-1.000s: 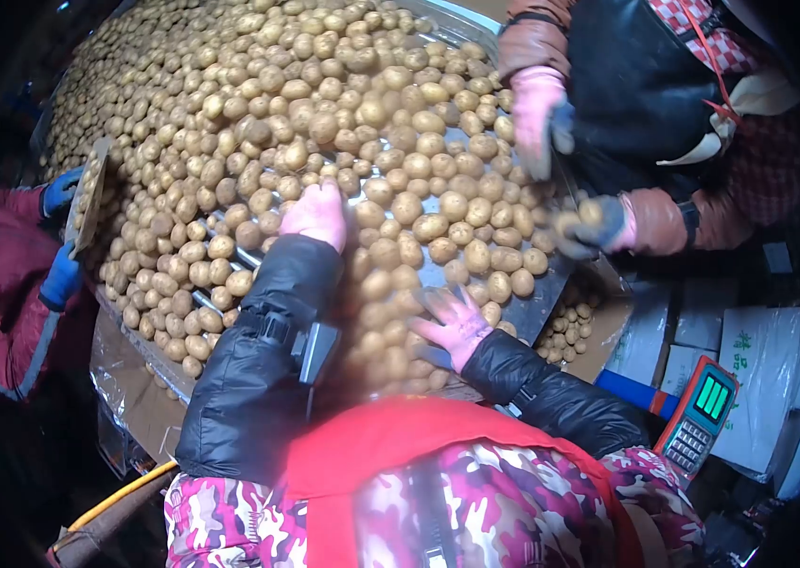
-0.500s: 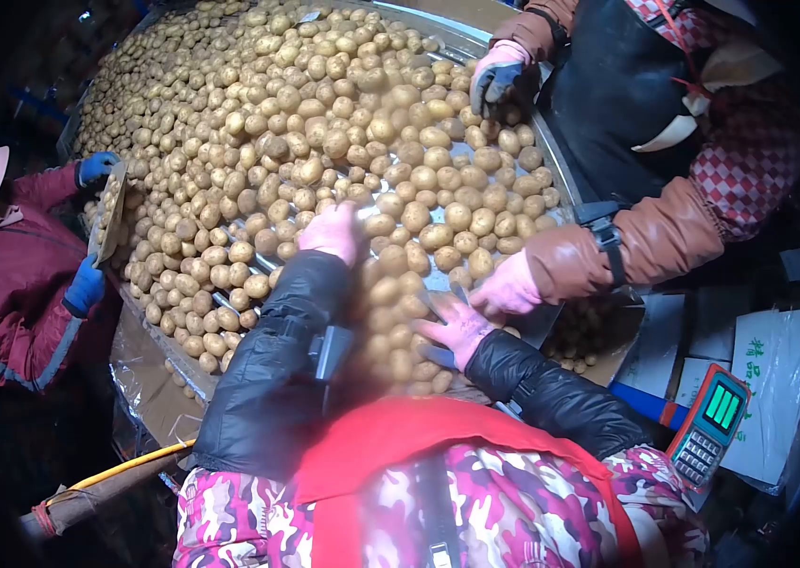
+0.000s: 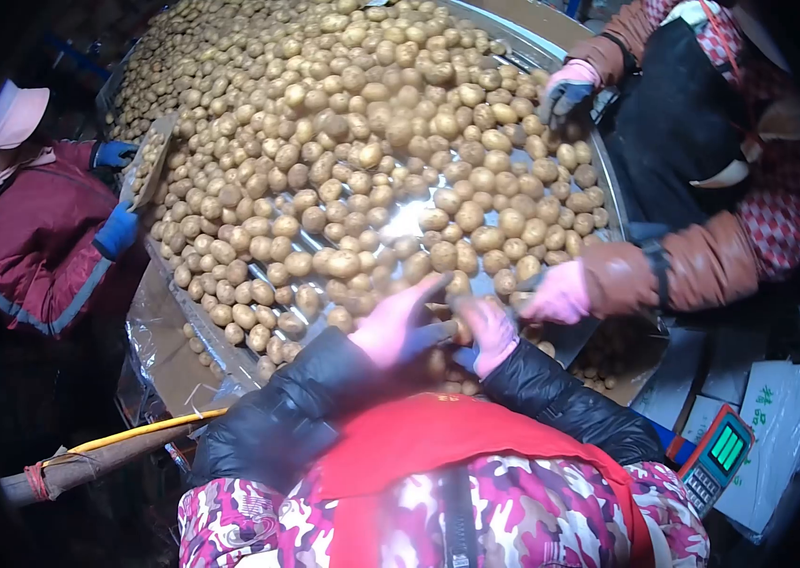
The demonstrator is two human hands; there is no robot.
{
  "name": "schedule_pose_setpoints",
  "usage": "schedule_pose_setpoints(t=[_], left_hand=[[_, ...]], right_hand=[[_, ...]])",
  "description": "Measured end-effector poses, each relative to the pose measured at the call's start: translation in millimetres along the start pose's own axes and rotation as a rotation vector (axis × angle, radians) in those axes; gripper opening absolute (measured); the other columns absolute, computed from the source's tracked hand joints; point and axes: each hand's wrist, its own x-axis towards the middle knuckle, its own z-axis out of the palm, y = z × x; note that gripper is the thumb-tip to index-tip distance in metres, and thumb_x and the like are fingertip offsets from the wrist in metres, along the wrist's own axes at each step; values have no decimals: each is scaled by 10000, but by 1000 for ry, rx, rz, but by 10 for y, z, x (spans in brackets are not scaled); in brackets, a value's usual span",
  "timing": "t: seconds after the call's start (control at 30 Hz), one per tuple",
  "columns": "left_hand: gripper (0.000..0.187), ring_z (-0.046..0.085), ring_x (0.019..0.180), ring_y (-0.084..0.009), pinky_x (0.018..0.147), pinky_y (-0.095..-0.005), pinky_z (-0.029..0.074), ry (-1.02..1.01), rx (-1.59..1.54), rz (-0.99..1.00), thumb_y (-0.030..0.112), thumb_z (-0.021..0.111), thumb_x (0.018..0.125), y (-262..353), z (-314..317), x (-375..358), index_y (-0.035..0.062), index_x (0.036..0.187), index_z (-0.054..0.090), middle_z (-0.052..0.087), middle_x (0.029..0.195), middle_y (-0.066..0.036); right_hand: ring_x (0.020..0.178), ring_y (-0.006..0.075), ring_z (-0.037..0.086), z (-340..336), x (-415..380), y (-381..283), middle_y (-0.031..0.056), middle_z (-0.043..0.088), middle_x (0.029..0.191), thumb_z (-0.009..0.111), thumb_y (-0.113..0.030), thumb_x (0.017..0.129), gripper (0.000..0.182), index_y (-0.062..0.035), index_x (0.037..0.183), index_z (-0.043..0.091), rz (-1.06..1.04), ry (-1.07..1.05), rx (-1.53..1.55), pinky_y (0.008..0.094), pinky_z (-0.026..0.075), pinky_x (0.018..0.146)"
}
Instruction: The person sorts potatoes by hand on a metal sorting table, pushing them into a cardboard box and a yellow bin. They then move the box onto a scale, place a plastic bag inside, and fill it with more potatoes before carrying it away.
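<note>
My left hand [image 3: 392, 327], in a pink glove with dark fingertips, is low over the near part of a potato heap [image 3: 324, 133]. Its thumb and fingers are apart and point right. Facing it, my right hand [image 3: 492, 337], in a matching glove, curls its fingers about a potato [image 3: 461, 329], with some blur there. More potatoes lie under and between both hands, partly hidden by them. Bare metal of the sorting table [image 3: 409, 216] shows through gaps in the heap.
At the right, a co-worker's gloved hands [image 3: 559, 292] reach among the potatoes, one close beside my right hand. Another person at the left holds a tray [image 3: 152, 159]. White cartons [image 3: 778, 435] and a scale display [image 3: 721, 452] stand at the lower right; a wooden pole [image 3: 102, 469] is lower left.
My left hand has drawn back toward me and to the right, closer to my right hand. The right hand has shifted and turned toward it. The camera view has shifted too.
</note>
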Motion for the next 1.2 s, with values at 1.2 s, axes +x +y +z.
schedule_pose_setpoints(t=[1.2], left_hand=[[402,640,1229,-381,1036,-469,520,56,1294,-312,130,422,1007,-225,-1124,1928,95,1348,631,646,1323,-225]], right_hand=[[827,382,704,2,-75,258,197,670,1248,725,-225,866,427,-120,1277,671,-97,-128,-74,477,580,683]])
